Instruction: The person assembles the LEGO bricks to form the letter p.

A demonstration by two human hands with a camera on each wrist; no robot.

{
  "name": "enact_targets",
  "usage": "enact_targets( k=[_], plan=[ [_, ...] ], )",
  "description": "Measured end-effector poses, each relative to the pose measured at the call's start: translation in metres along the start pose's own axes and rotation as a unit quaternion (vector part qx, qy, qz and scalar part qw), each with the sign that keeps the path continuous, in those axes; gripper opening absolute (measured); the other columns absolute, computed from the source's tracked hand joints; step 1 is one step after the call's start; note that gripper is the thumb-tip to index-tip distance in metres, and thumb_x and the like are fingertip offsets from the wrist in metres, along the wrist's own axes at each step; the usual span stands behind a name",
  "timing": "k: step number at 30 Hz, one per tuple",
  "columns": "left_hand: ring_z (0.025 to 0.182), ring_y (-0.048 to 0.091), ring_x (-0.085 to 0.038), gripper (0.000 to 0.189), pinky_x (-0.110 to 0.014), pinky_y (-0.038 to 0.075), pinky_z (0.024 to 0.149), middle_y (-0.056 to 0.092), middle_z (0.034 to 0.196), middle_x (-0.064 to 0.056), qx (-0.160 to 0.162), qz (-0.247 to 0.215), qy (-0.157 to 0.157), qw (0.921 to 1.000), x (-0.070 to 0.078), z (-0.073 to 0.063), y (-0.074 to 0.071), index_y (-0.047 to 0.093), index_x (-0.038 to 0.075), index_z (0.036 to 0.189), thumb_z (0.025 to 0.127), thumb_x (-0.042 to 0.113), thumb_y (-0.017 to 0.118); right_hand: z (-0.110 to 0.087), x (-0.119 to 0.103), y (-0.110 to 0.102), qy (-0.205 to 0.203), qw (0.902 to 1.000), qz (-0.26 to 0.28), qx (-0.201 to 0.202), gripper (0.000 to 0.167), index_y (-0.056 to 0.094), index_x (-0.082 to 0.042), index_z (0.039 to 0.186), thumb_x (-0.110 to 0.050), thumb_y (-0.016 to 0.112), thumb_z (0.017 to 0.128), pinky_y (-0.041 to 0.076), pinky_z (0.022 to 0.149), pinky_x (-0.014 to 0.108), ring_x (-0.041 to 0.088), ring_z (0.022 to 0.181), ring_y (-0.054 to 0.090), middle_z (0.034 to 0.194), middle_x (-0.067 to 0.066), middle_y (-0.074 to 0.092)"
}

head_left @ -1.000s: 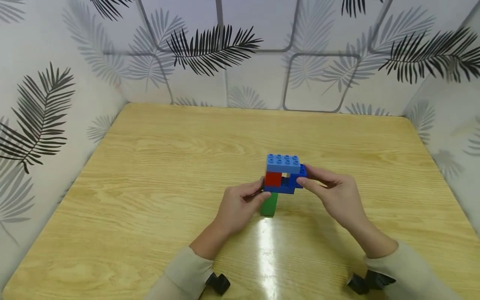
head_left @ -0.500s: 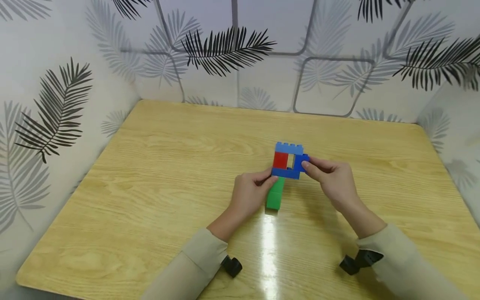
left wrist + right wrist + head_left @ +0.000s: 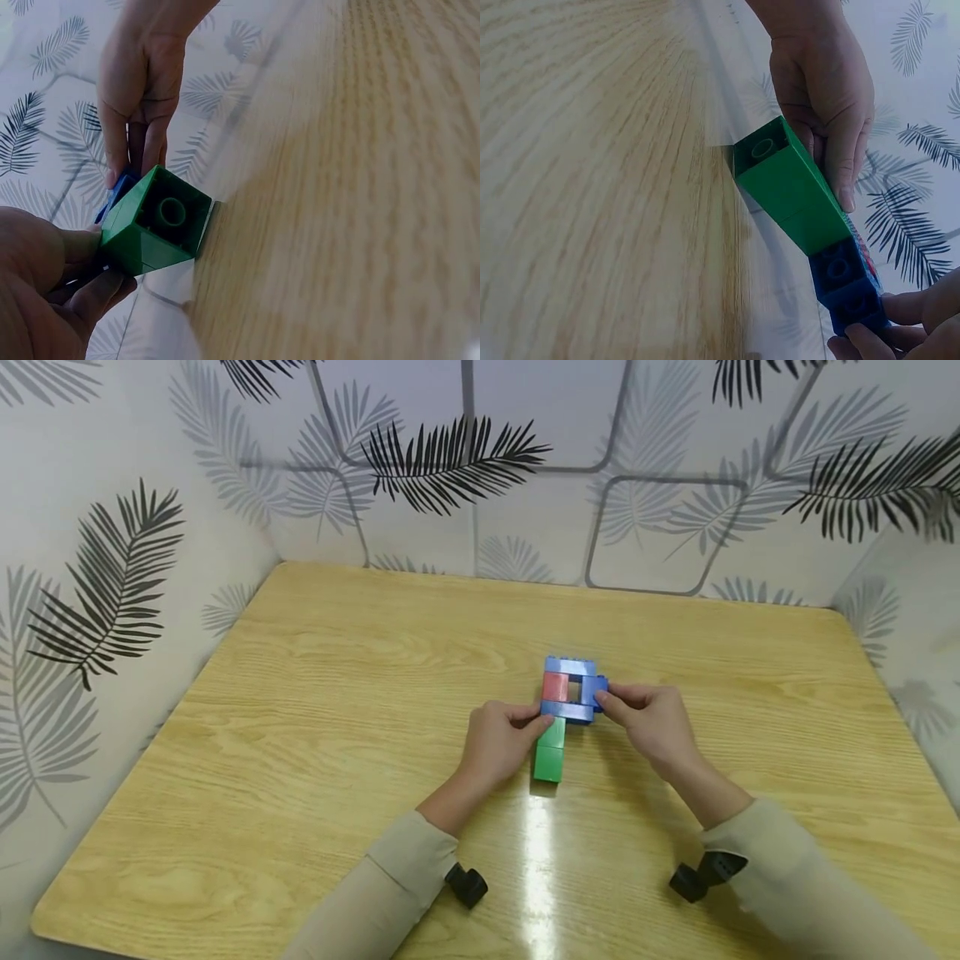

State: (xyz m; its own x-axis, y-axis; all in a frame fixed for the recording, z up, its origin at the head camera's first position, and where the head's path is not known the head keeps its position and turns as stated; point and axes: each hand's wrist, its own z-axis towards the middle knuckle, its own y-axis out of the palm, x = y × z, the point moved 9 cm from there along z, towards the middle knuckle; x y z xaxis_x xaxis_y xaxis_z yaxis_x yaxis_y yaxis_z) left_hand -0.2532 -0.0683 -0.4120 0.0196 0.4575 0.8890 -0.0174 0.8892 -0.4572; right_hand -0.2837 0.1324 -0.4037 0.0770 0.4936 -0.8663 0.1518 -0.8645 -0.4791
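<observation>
Both hands hold one assembly of toy building bricks, its broad side turned up toward the head camera. My left hand (image 3: 498,739) pinches it at the left, where a blue brick (image 3: 564,710) meets two stacked green bricks (image 3: 551,764). Thumb and fingers of my right hand (image 3: 663,727) pinch a darker blue brick (image 3: 591,689) on the right side. A red brick (image 3: 556,686) and a lighter blue brick (image 3: 568,666) complete a frame around a small gap. The hollow underside of the green brick (image 3: 172,214) faces the left wrist camera. Whether the assembly touches the table cannot be told.
A wooden table (image 3: 337,677) lies under the hands. Behind it and at its sides stands a pale wall covering (image 3: 510,518) with a leaf pattern. Black wrist devices (image 3: 467,885) hang at both sleeves.
The brick assembly has tipped back, so its top studs, seen from above earlier, now point away from the head camera. Both hands keep their hold on it. The head view has shifted slightly.
</observation>
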Motion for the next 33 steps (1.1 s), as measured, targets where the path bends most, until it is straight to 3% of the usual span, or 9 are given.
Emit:
enact_targets(
  k=[3,9,16,24,29,33],
  plan=[
    [0.112,0.069,-0.019,0.028,-0.037,0.06,0.094,0.074,0.112,-0.008,-0.009,0.007,-0.008,0.9999,-0.002,0.001,0.001,0.075,0.009,0.113,0.092,0.027,0.075,0.002,0.002,0.0,0.003,0.9999,-0.013,0.007,0.046,0.065,-0.001,0.13,-0.035,0.065,0.098,0.054,0.08,0.013,0.023,0.118,0.063,0.127,0.018,0.067],
    [0.114,0.068,-0.02,0.03,-0.038,0.058,0.097,0.075,0.112,-0.006,-0.024,0.021,-0.018,0.9993,-0.007,0.002,0.002,0.076,0.011,0.113,0.092,0.031,0.075,0.002,0.006,0.002,0.012,0.9994,-0.034,0.004,0.046,0.067,-0.003,0.129,-0.036,0.065,0.098,0.055,0.093,0.034,0.028,0.124,0.06,0.128,0.017,0.067],
    [0.116,0.067,-0.023,0.031,-0.039,0.057,0.099,0.074,0.114,-0.006,-0.04,0.035,-0.032,0.9981,-0.013,0.002,0.004,0.075,0.01,0.114,0.092,0.031,0.074,0.002,0.015,0.008,0.028,0.9981,-0.054,-0.007,0.047,0.069,-0.004,0.127,-0.041,0.064,0.097,0.054,0.076,0.02,0.03,0.122,0.061,0.128,0.018,0.067],
    [0.114,0.068,-0.023,0.031,-0.038,0.059,0.096,0.074,0.115,-0.008,-0.053,0.047,-0.035,0.9969,-0.013,-0.002,0.008,0.075,0.009,0.114,0.091,0.03,0.075,-0.002,0.019,0.007,0.031,0.9959,-0.085,-0.001,0.043,0.073,-0.006,0.12,-0.041,0.066,0.096,0.052,0.075,0.022,0.029,0.118,0.062,0.124,0.016,0.07],
    [0.109,0.071,-0.021,0.03,-0.036,0.061,0.091,0.075,0.111,-0.008,-0.052,0.048,-0.037,0.9968,-0.012,-0.003,0.006,0.076,0.009,0.112,0.09,0.029,0.076,-0.001,0.016,0.009,0.004,0.9949,-0.101,0.003,0.039,0.074,-0.005,0.117,-0.038,0.067,0.096,0.053,0.07,0.022,0.028,0.109,0.066,0.117,0.016,0.073],
    [0.11,0.07,-0.021,0.03,-0.037,0.06,0.092,0.076,0.112,-0.006,-0.062,0.045,-0.049,0.9958,-0.015,-0.002,0.003,0.077,0.01,0.113,0.093,0.033,0.073,-0.002,0.011,0.009,-0.029,0.9915,-0.126,0.003,0.042,0.073,-0.005,0.12,-0.039,0.064,0.098,0.059,0.075,0.029,0.029,0.107,0.069,0.116,0.015,0.074]
  ],
)
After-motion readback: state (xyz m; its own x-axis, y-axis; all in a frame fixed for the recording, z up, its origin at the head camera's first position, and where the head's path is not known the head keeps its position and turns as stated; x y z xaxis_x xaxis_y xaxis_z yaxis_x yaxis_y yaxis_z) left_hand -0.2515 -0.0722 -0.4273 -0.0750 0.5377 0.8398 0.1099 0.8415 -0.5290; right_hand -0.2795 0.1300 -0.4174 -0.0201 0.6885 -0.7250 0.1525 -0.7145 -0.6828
